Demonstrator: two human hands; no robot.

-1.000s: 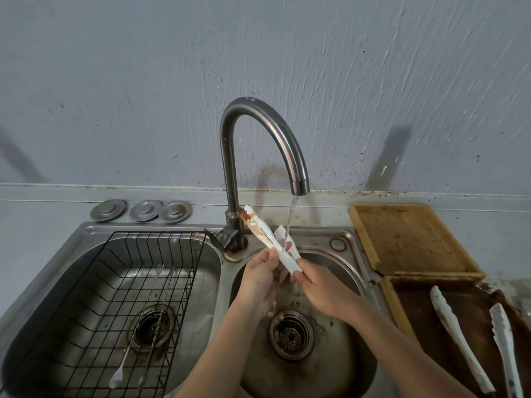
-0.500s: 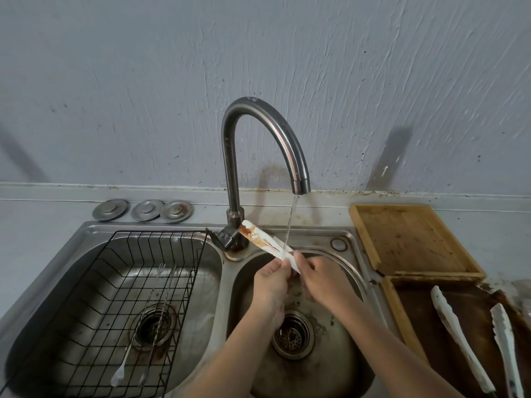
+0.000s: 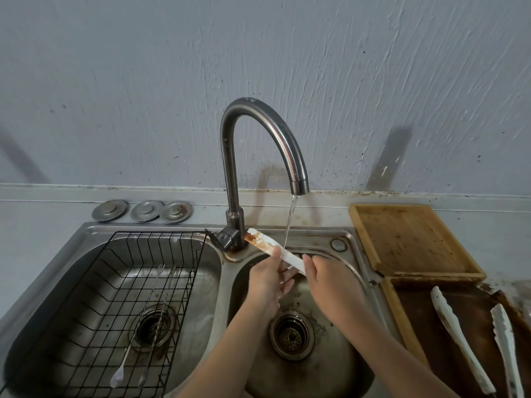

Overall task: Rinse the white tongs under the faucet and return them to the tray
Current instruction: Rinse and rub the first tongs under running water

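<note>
White tongs [image 3: 265, 243] with a brown-stained tip lie slanted over the right sink basin [image 3: 342, 354], and a thin stream from the curved steel faucet [image 3: 260, 145] falls on them. My left hand [image 3: 265, 278] holds the tongs from the left, thumb on top. My right hand [image 3: 330, 278] grips their lower end; that end is hidden behind my fingers. A dark wooden tray [image 3: 413, 317] at the right carries two more white tongs, one long pair [image 3: 457, 337] and another [image 3: 505, 343] at the frame edge.
A black wire rack [image 3: 120, 297] with thin metal utensils fills the left basin. Three round metal plugs [image 3: 143, 210] sit on the counter behind it. A lighter wooden tray [image 3: 408, 239] lies behind the dark one. The wall is close behind the faucet.
The tongs have tilted flatter and lower under the stream. Both hands have shifted slightly along them, the left thumb now on top.
</note>
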